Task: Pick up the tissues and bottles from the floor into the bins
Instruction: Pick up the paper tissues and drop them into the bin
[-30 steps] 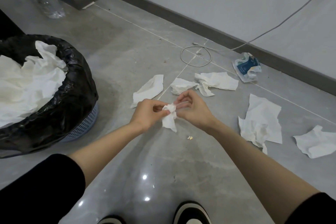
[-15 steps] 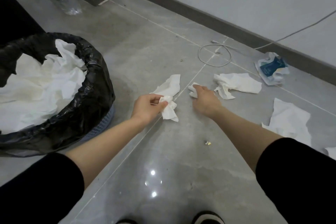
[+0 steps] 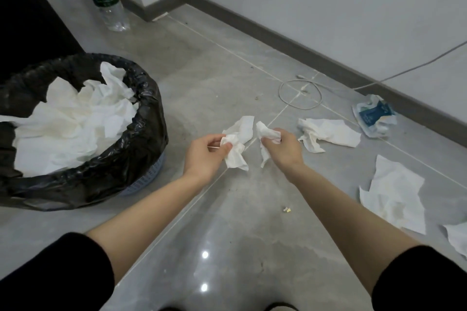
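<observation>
- Left hand (image 3: 204,156): fingers curled, pinching a crumpled white tissue (image 3: 235,155) above the floor (image 3: 227,230).
- Right hand (image 3: 284,148): fingers clamped on a second tissue (image 3: 264,134), its tail hanging below them.
- A flat tissue (image 3: 243,125) lies on the floor just beyond the left fingers.
- A black-lined bin (image 3: 149,139), heaped with tissues, sits left of the left fingers.
- A clear bottle (image 3: 106,0) stands well beyond the bin.
- Loose tissues (image 3: 328,134) lie right of the right fingers.

Grey tiled floor (image 3: 227,247), black-bagged bin (image 3: 151,134) stood left, green-labelled plastic bottle (image 3: 108,5) far left, coiled white cable (image 3: 303,108) far centre, blue tissue packet (image 3: 374,116) far right, folded tissue (image 3: 243,125) centre, crumpled tissue (image 3: 328,134) beside, flat tissue (image 3: 394,197) near right, tiny scrap (image 3: 286,209) near centre.
</observation>
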`<control>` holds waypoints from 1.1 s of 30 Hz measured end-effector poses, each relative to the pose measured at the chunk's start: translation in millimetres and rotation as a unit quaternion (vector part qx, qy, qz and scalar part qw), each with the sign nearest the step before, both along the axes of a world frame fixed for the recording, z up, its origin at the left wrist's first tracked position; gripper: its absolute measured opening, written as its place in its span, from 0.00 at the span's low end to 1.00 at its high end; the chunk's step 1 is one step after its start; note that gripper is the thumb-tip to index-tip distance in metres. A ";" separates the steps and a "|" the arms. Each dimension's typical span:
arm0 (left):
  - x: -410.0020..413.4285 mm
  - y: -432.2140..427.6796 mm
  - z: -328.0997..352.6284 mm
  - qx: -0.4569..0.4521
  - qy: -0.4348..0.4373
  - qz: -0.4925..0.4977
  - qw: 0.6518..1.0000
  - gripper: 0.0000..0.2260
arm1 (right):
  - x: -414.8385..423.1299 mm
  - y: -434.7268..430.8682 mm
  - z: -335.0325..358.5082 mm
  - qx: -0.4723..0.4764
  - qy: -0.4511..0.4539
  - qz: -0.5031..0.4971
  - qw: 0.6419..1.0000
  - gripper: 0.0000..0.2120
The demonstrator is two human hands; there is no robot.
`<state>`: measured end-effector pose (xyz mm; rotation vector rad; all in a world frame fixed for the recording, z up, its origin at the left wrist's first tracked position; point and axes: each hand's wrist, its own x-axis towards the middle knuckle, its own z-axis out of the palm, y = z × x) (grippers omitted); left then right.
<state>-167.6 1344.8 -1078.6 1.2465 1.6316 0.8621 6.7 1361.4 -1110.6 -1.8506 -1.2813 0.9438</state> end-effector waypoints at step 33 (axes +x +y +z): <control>-217.4 -54.0 131.5 -0.005 0.116 0.153 0.981 0.20 | -217.5 -16.4 171.3 0.030 0.015 0.237 0.971 0.21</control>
